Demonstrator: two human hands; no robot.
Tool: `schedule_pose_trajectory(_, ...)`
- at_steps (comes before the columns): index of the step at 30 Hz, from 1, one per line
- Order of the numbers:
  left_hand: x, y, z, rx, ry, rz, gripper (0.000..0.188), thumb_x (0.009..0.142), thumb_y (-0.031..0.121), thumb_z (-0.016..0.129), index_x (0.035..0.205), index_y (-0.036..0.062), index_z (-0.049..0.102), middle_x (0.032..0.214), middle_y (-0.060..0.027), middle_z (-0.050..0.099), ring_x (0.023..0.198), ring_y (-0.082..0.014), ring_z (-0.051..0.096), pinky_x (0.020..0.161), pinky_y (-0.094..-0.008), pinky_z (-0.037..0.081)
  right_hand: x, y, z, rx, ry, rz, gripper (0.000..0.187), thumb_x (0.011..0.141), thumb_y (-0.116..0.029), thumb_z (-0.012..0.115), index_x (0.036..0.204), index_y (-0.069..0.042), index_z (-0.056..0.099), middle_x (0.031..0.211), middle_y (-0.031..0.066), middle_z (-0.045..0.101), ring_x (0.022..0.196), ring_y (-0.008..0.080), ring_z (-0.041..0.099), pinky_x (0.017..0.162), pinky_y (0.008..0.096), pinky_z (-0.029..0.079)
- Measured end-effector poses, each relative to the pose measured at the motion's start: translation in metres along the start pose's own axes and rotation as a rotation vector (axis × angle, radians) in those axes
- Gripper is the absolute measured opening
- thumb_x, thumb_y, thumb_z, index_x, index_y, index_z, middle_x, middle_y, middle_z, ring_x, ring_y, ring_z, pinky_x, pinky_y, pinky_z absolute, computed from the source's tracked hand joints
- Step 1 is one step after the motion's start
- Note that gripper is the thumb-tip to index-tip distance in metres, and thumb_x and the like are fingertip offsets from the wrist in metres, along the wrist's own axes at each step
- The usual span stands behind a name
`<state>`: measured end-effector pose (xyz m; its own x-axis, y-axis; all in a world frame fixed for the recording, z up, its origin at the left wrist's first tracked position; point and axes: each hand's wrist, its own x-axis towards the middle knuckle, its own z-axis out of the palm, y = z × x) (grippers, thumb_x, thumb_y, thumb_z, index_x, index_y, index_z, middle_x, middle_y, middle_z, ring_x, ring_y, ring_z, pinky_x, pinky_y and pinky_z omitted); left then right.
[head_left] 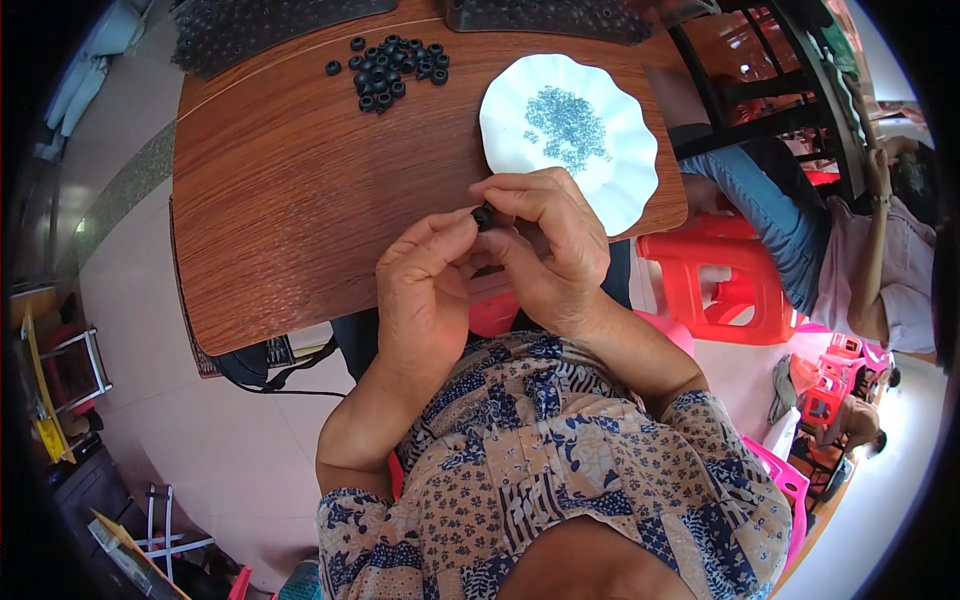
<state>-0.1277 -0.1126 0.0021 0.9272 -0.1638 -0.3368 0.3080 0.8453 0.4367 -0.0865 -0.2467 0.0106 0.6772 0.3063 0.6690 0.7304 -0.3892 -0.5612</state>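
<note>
My left hand [428, 285] and my right hand [553, 250] meet over the near edge of the table. Pinched between their fingertips is a small round black part [482, 218], which looks like a rubber or plastic ring; the fingers cover much of it. Just beyond my right hand lies a white scalloped plate [630, 180]. Spread across its middle are many tiny grey pieces [568, 125], too small to name. Toward the back of the table sits a loose heap of similar black round parts [385, 72], several showing a hole.
Two clear containers, a left one [270, 35] and a right one [550, 18], hold many dark parts at the table's far side. The brown wood-grain table [270, 220] ends close to my body. Red plastic stools [720, 290] and a seated person [800, 230] are at the right.
</note>
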Motion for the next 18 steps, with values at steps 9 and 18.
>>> schedule_pose_trajectory(9,-0.0031,0.0001,0.007,0.051,0.008,0.071,0.019,0.093,0.013,0.052,0.1,-0.0026,0.059,0.095,-0.0118,0.063,0.088,-0.0183,0.063,0.079,-0.0371,0.055,0.0013,-0.0053,-0.0005,0.017,-0.048,0.092,0.035,0.063,0.012,0.069,0.096,0.003,0.059,0.1,0.0148,0.065,0.082,0.0181,0.06,0.061,0.0236,0.049)
schedule_pose_trajectory(18,-0.0014,-0.0047,0.0004,0.075,0.015,0.134,0.013,0.09,0.007,0.054,0.095,-0.0033,0.061,0.09,-0.0101,0.064,0.082,-0.016,0.061,0.08,-0.0319,0.051,0.0023,0.0016,-0.0011,0.046,-0.032,0.058,0.035,0.058,0.008,0.073,0.09,0.001,0.059,0.091,0.0121,0.067,0.076,0.0177,0.06,0.06,0.0246,0.048)
